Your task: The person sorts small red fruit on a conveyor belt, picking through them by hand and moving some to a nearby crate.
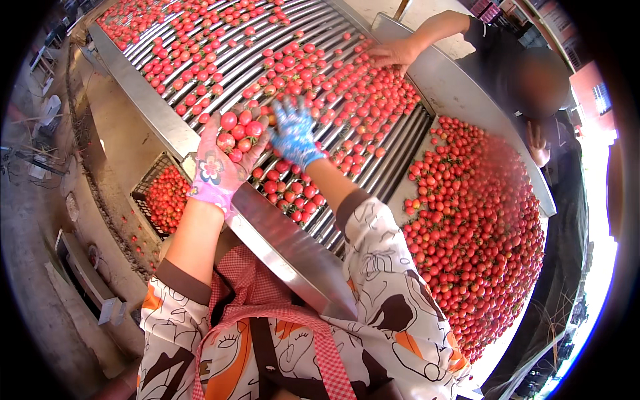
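My left hand (223,160), in a pink flowered glove, is turned palm up at the near edge of the roller conveyor (230,63). Its fingers curl around a small heap of red cherry tomatoes (238,133). Just to the right, my right hand (293,130) wears a blue patterned glove. Its fingers are spread over the loose tomatoes on the rollers, and nothing shows in its grip, though its palm side is hidden. More cherry tomatoes (287,190) lie on the rollers beneath my right wrist.
A big pile of cherry tomatoes (473,233) fills the metal hopper at right. Across the conveyor, a co-worker's hand (395,53) rests among tomatoes. Below the left edge stands a dark crate (141,193) of tomatoes. A raised metal rim (267,237) runs before my body.
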{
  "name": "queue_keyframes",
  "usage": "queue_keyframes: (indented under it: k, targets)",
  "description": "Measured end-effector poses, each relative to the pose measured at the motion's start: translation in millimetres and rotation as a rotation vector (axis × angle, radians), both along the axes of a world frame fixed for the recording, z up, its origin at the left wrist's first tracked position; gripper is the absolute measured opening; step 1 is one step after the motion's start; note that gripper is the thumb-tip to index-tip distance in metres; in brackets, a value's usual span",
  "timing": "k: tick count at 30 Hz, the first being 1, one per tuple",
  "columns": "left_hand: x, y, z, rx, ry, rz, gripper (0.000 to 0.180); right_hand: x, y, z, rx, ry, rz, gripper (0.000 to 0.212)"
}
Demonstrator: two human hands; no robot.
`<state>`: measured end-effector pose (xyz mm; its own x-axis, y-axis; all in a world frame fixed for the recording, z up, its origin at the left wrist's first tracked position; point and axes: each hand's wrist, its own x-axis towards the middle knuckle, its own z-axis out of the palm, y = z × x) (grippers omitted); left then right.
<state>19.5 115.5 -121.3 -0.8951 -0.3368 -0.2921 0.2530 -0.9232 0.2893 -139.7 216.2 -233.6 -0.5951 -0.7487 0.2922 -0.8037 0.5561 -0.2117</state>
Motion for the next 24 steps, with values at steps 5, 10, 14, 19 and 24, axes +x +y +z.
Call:
queue_keyframes:
  k: [5, 10, 14, 19, 24]
  targets:
    - [-2, 2, 3, 0.022, -0.056, 0.046, 0.044, 88, 60, -12, 0.017, 0.037, 0.166, 0.052]
    - [1, 0, -7, 0.047, 0.093, 0.068, 0.036, 102, 132, 1, 0.115, 0.047, 0.276, 0.059]
    - [15, -9, 1, 0.037, 0.112, 0.084, 0.036, 108, 199, 3, 0.228, -0.134, 0.112, 0.074]
    - [76, -38, -25, 0.049, 0.289, 0.169, 0.036, 103, 234, 3, 0.241, -0.176, -0.003, 0.063]
    - [153, -70, -59, 0.103, -0.086, 0.462, 0.034, 80, 166, 13, 0.0, -0.169, -0.002, 0.065]
